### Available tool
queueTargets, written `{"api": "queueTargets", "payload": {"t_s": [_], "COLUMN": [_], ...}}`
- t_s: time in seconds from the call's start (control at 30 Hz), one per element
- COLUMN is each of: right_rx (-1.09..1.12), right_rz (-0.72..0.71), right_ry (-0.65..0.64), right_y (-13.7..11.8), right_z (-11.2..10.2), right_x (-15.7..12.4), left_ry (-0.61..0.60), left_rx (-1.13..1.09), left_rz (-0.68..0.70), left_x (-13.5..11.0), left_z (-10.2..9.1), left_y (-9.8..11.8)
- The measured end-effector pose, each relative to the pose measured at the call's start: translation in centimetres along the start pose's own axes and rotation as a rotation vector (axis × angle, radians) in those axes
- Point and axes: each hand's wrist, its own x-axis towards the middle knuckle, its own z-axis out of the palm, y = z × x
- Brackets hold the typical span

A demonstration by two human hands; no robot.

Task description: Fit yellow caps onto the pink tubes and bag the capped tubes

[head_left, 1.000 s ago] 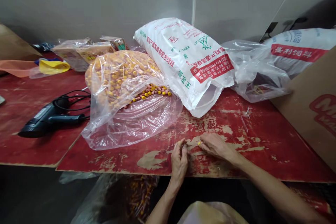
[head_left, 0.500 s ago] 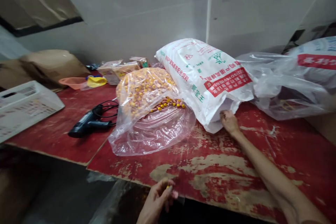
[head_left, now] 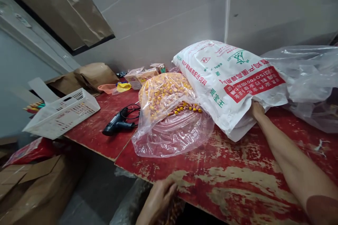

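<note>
My right hand (head_left: 257, 110) is at the mouth of a white woven sack (head_left: 195, 63) with red and green print. Its fingertips are hidden under the sack's edge, so their grip cannot be seen. Low at the table's front edge is my left hand (head_left: 161, 194), back upward, fingers curled in; whatever it holds is hidden. Beside the sack lies a clear plastic bag (head_left: 169, 140) of small yellow-and-pink pieces (head_left: 166, 86), its loose end spread toward me. Below the left hand, a bag of brownish pieces (head_left: 176, 211) partly shows.
The worn red table (head_left: 237, 161) carries a black heat gun (head_left: 116, 124), a white plastic basket (head_left: 71, 112), small boxes (head_left: 146, 75), and orange (head_left: 107, 88) and yellow scoops (head_left: 123, 87). Clear plastic (head_left: 308, 77) lies right. Cardboard boxes (head_left: 39, 190) stand below left.
The view has swung left, so things sit farther right. My right fingers have gone farther under the sack's edge. My left hand has turned back upward, hiding the small yellow piece seen at its fingertips.
</note>
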Motion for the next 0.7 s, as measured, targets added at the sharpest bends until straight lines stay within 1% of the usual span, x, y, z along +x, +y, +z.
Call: {"api": "queueTargets", "payload": {"t_s": [0.03,0.1,0.17,0.23,0.3,0.37,0.43,0.53,0.63,0.7], "right_rx": [-0.010,-0.024,-0.050,-0.106,-0.162,-0.208,-0.246,-0.282,-0.257,-0.197], "right_rz": [-0.029,-0.097,-0.154,-0.180,-0.193,-0.234,-0.301,-0.365,-0.333,-0.282], "right_ry": [-0.018,-0.054,-0.070,-0.049,-0.024,-0.017,-0.023,-0.025,-0.018,0.008], "right_y": [0.4,0.9,1.3,1.5,1.6,1.6,1.4,1.0,0.7,0.8], "right_z": [-0.1,-0.1,0.1,0.5,1.0,1.5,1.7,1.7,1.5,1.5], "right_x": [0.0,-0.2,-1.0,-2.0,-3.1,-4.0,-4.7,-5.2,-5.5,-5.6], "left_ry": [0.059,0.157,0.293,0.429,0.517,0.582,0.646,0.699,0.715,0.737], "left_rx": [-0.011,-0.039,0.015,0.098,0.144,0.167,0.183,0.177,0.142,0.111], "left_rz": [0.055,0.126,0.132,0.089,0.035,-0.031,-0.107,-0.183,-0.184,-0.167], "left_x": [1.7,6.0,10.9,15.7,20.0,23.6,26.3,29.4,31.0,31.0], "left_z": [-0.6,-1.5,-2.0,-2.2,-2.5,-3.1,-3.8,-4.9,-5.4,-5.4], "left_y": [1.7,4.4,6.1,6.8,6.8,6.5,6.1,5.5,5.1,5.0]}}
